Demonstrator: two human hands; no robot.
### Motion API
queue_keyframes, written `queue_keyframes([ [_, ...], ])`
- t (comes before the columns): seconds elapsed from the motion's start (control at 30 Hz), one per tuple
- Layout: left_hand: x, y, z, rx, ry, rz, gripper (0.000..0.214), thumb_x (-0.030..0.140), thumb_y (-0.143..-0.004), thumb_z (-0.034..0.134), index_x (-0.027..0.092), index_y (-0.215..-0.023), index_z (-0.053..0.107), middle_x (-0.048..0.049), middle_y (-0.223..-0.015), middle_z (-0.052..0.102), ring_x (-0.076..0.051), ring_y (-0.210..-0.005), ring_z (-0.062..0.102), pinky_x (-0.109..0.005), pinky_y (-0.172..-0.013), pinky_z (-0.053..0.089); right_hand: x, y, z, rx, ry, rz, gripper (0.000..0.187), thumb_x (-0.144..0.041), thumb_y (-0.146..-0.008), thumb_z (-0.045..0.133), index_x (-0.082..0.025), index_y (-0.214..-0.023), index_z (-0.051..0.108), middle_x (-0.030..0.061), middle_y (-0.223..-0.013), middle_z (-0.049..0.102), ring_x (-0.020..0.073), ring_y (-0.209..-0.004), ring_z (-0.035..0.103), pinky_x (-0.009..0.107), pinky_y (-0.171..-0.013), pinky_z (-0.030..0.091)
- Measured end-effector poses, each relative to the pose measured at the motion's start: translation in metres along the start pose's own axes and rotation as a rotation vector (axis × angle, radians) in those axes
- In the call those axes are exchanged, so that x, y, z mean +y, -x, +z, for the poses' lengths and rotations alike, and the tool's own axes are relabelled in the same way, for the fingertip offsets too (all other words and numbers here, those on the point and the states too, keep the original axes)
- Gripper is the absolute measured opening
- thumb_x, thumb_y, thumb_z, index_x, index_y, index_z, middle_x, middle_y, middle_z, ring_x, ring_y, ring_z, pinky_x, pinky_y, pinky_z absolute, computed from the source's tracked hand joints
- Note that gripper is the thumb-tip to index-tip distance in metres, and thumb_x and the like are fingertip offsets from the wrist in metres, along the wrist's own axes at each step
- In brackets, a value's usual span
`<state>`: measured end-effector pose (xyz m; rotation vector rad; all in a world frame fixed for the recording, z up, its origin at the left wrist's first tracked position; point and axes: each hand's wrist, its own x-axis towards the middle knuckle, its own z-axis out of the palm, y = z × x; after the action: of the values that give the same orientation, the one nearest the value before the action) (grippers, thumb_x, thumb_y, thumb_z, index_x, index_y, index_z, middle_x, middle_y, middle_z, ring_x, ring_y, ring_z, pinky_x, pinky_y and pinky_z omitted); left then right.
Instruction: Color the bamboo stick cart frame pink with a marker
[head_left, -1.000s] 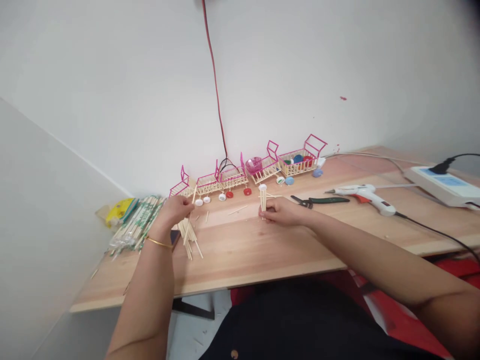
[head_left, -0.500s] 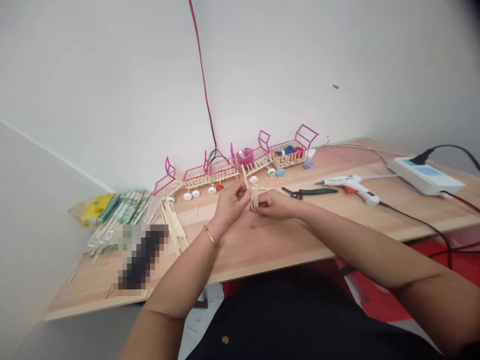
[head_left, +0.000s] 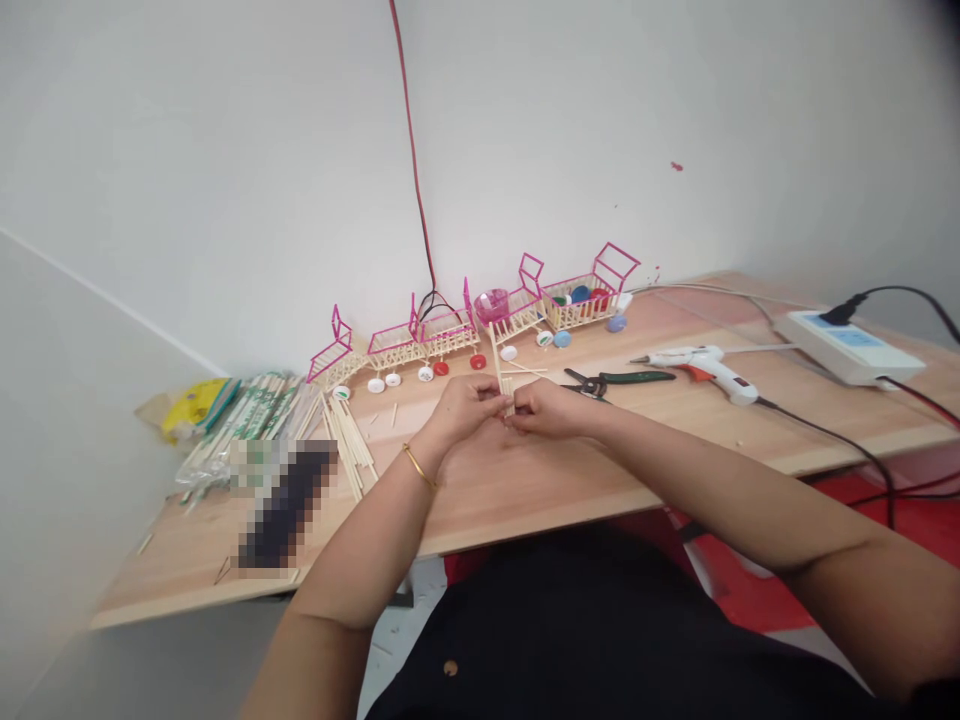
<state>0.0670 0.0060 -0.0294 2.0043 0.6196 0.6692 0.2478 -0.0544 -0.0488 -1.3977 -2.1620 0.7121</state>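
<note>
Close together above the middle of the table (head_left: 480,490), my two hands meet around pale wooden sticks. My left hand (head_left: 466,408), with a gold bracelet at the wrist, is closed on a longer stick (head_left: 493,352) that points up and away. Pinched in my right hand (head_left: 551,408) is a small bundle of short sticks (head_left: 509,392), standing roughly upright. The long stick lies against or just beside the bundle; the fingers hide their lower ends. A loose stick (head_left: 525,371) rests behind my hands, left of the green-handled pliers (head_left: 637,378).
Small stick carts (head_left: 397,350) with pink rims and bottle-cap wheels line the wall. At right lie a hot glue gun (head_left: 697,368), its cord, and a white power strip (head_left: 847,348). Loose sticks (head_left: 346,445), packaged sticks (head_left: 247,425) and a blurred dark object (head_left: 289,510) lie left.
My left hand has come in against my right, bringing the long stick up to the short bundle. The view has shifted slightly; a red cap wheel behind my left hand now shows.
</note>
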Motion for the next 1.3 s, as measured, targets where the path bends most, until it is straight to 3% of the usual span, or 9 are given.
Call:
queue_keyframes([
  [0.17,-0.001,0.000,0.002,0.011,-0.053,0.052,0.022,0.033,-0.077,0.067,0.016,-0.064,0.065,-0.0014,-0.061,0.062,-0.013,-0.059,0.056,-0.025,-0.058,0.042,0.001,0.000,0.000,-0.023,-0.006,-0.006,0.027,-0.031,-0.084,0.055,-0.018,-0.062,0.062,0.0002,-0.058,0.062,0.0125,-0.053,0.052,0.025,-0.055,0.035],
  [0.37,0.001,0.002,0.002,0.024,-0.129,0.083,0.024,0.031,-0.080,0.065,0.015,-0.062,0.064,-0.0014,-0.060,0.062,-0.013,-0.059,0.056,-0.024,-0.057,0.040,0.001,0.002,0.002,-0.036,-0.145,0.082,0.028,-0.041,-0.080,0.062,-0.017,-0.067,0.066,-0.0002,-0.062,0.065,0.0121,-0.054,0.051,0.024,-0.054,0.035],
  [0.5,0.003,0.003,-0.002,0.017,-0.105,0.069,0.022,0.031,-0.079,0.066,0.015,-0.064,0.065,-0.0010,-0.061,0.062,-0.013,-0.059,0.057,-0.024,-0.057,0.040,-0.003,0.003,0.003,0.004,-0.202,0.108,0.028,-0.042,-0.081,0.060,-0.017,-0.068,0.067,0.0010,-0.065,0.068,0.0128,-0.056,0.054,0.024,-0.054,0.037],
  [0.8,0.009,0.002,0.002,0.028,0.153,0.058,0.022,0.036,-0.077,0.072,0.015,-0.078,0.070,0.0001,-0.066,0.063,-0.012,-0.062,0.055,-0.024,-0.061,0.043,-0.008,0.003,-0.002,0.048,-0.122,0.098,0.024,-0.032,-0.084,0.057,-0.017,-0.070,0.068,0.0032,-0.067,0.073,0.0143,-0.059,0.062,0.023,-0.055,0.040],
  [0.93,0.013,0.003,0.007,0.102,0.207,0.064,0.026,0.040,-0.077,0.074,0.014,-0.078,0.072,-0.0004,-0.066,0.064,-0.012,-0.064,0.056,-0.025,-0.064,0.044,-0.008,0.004,-0.002,0.069,-0.070,0.045,0.023,-0.030,-0.085,0.056,-0.017,-0.069,0.067,0.0029,-0.069,0.073,0.0138,-0.060,0.063,0.023,-0.057,0.040],
  [1.1,0.004,0.002,0.009,0.138,0.202,0.042,0.030,0.044,-0.076,0.074,0.014,-0.073,0.072,0.0003,-0.062,0.062,-0.012,-0.061,0.055,-0.024,-0.062,0.043,-0.011,0.005,0.001,0.086,0.052,0.098,0.031,-0.032,-0.086,0.056,-0.017,-0.060,0.062,0.0011,-0.059,0.066,0.0112,-0.052,0.054,0.023,-0.053,0.034],
  [1.3,0.001,0.001,0.007,0.145,0.153,0.052,0.029,0.043,-0.077,0.073,0.015,-0.070,0.072,0.0002,-0.061,0.062,-0.012,-0.061,0.054,-0.024,-0.063,0.043,-0.017,0.006,0.002,0.084,0.094,0.141,0.027,-0.027,-0.084,0.058,-0.017,-0.059,0.060,-0.0020,-0.054,0.058,0.0092,-0.049,0.047,0.023,-0.051,0.029],
])
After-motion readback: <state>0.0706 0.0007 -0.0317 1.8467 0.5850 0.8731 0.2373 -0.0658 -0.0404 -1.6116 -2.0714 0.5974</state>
